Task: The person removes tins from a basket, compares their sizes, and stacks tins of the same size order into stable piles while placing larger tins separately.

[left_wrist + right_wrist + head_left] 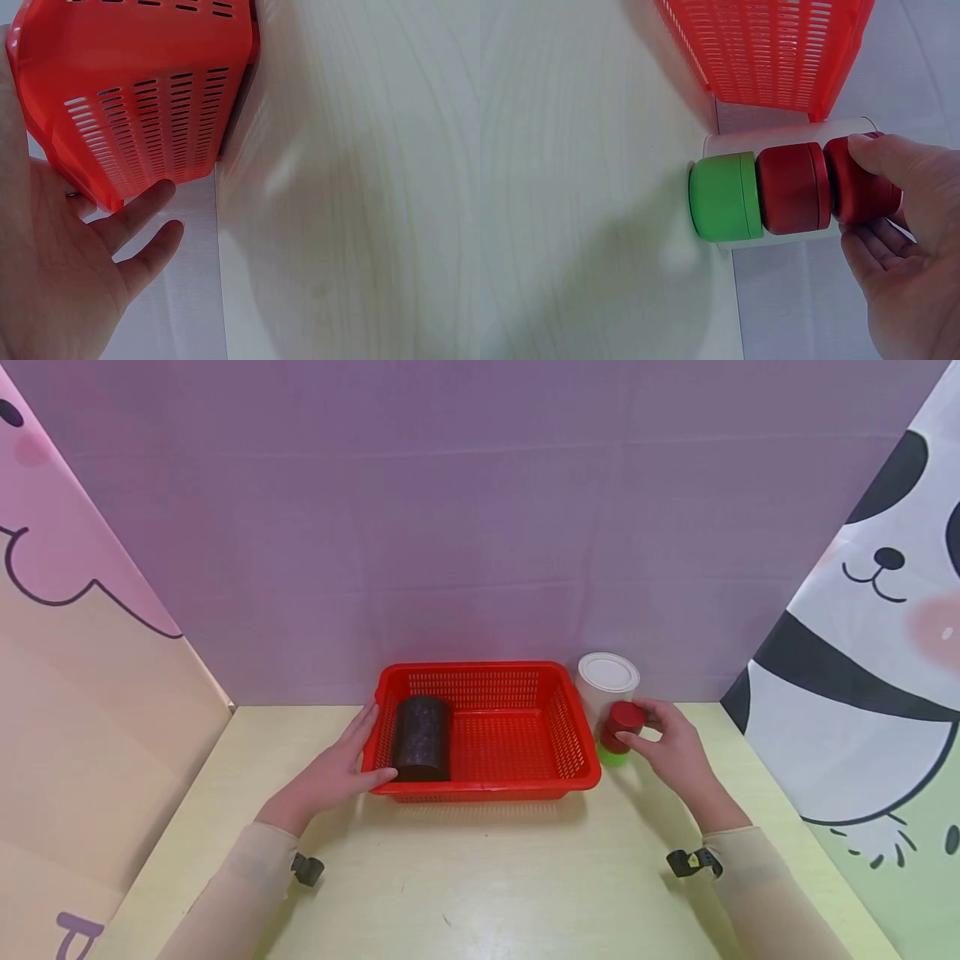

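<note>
Two-handed work at a pale wood-grained worktop [480,877]. The right hand [671,747] pinches the upper dark-red, round-shouldered container [862,184] between thumb and fingers, a narrow grip. That container tops an upright column of three: beneath it the lower dark-red, round-shouldered container [789,189], and at the base a bright-green container [721,196] of like form, standing on the worktop. The column stands just to the right of a red rectangular basket of perforated plastic [487,786], before a tall white cylinder with a pale lid [608,673]; whether column and cylinder touch cannot be told. The left hand [341,768] is spread wide, fingers mostly straight against the basket's left side, thumb over the front corner of its rim. Inside, at the left, a dark cylinder [422,739] lies, apparently on its side, its length running front to back.

The step in hand appears to be the handling of the column's top piece, whether setting or lifting it; the next move would call for a straight, level release or lift that spares the two below.

Lettering: no brand or label is legible on any container. A cropped purple mark [81,923] on the left-hand panel may be part of a letter; it cannot be read.
</note>
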`<state>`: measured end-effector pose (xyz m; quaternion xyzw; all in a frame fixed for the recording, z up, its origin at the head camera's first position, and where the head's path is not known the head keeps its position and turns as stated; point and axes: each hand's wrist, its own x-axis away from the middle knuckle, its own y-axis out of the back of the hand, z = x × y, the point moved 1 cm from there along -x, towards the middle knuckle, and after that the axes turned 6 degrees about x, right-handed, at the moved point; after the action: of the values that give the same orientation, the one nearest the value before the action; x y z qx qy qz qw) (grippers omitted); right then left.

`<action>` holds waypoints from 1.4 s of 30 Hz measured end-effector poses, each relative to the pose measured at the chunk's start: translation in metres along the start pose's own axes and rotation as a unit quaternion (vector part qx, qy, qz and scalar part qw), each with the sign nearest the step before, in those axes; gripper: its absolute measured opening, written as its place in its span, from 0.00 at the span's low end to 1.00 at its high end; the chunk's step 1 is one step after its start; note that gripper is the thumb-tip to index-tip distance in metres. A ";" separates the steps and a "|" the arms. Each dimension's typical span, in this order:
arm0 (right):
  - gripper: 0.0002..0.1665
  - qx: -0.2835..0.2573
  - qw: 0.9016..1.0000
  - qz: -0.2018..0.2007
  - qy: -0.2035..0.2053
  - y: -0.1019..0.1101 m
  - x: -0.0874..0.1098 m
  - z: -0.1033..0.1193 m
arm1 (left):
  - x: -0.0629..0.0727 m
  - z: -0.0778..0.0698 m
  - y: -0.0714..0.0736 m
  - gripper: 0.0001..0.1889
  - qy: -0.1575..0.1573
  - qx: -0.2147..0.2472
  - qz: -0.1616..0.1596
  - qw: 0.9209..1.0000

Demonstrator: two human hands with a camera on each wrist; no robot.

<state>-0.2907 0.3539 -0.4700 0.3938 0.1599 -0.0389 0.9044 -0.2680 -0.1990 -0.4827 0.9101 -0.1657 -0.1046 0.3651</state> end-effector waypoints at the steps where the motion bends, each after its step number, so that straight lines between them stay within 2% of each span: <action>1: 0.38 0.001 1.000 0.001 0.000 0.000 0.000 0.000 | 0.000 0.000 0.000 0.64 0.000 0.000 0.000 1.000; 16: 0.39 -0.014 1.000 0.014 -0.014 -0.003 0.001 -0.004 | 0.001 -0.002 0.000 0.63 -0.004 0.006 -0.001 1.000; 27: 0.39 -0.027 1.000 0.004 -0.001 -0.005 0.003 -0.003 | 0.001 0.001 0.000 0.63 -0.007 0.005 -0.002 1.000; 42: 0.40 -0.017 1.000 0.008 -0.015 -0.004 0.002 -0.002 | 0.002 -0.002 -0.001 0.62 0.005 0.010 -0.004 1.000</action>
<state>-0.2896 0.3529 -0.4747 0.3791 0.1437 -0.0346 0.9135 -0.2650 -0.1979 -0.4819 0.9148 -0.1617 -0.1001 0.3564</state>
